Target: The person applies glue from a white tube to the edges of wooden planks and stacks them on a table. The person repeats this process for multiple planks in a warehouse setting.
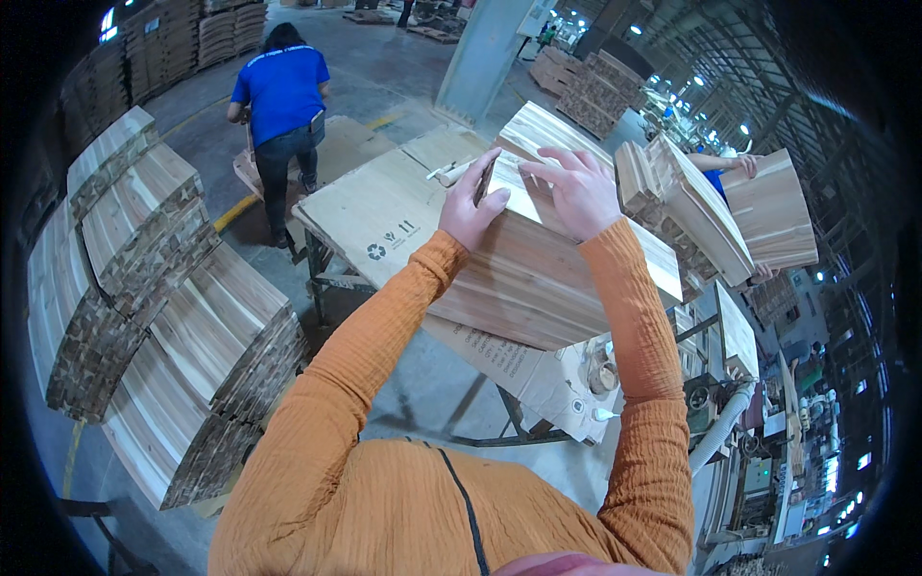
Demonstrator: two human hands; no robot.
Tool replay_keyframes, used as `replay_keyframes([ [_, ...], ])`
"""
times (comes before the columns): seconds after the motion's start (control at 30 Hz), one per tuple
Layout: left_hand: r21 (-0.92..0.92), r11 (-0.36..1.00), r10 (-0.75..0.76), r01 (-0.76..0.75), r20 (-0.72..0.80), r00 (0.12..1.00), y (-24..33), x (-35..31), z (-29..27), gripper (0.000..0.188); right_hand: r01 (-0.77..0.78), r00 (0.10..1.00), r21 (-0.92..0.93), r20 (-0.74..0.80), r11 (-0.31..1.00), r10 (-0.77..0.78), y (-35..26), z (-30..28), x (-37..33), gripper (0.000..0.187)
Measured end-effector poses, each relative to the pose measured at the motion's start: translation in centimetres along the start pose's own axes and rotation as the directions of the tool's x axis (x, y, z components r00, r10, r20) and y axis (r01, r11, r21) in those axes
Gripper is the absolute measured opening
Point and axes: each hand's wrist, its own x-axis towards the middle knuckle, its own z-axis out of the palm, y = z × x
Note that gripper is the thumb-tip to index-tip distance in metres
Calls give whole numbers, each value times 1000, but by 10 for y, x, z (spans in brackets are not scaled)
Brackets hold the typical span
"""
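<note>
A pale wooden panel [538, 288], streaked with lighter and darker grain, stands in front of me over the cardboard-covered table. At its upper left corner is my left hand [469, 204], thumb and fingers closed around the edge. My right hand [583, 195] rests at the panel's top with its fingers spread and stretched toward the left hand. Behind it lie more light wooden panels [554, 132]. A small pale stick-like piece [451, 176] lies on the cardboard [370, 216] left of my left hand.
Tall stacks of wooden panels [216, 331] stand on the left. A person in a blue shirt [283, 96] bends over beyond the table. At right, another person's hands hold a wooden board [773, 211] beside a panel stack [682, 202]. A roll of tape [602, 372] and a white bottle [603, 415] sit low on cardboard.
</note>
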Motion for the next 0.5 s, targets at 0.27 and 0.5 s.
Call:
replay_keyframes([
  [0.27,5,1000,19,-19,1,1000,2,0,3,62,-47,998,116,-31,992,51,7,4,4,30],
  [0.5,-16,1000,-15,15,-17,1000,0,-5,1,60,-58,998,140,26,988,55,1,4,-2,36],
])
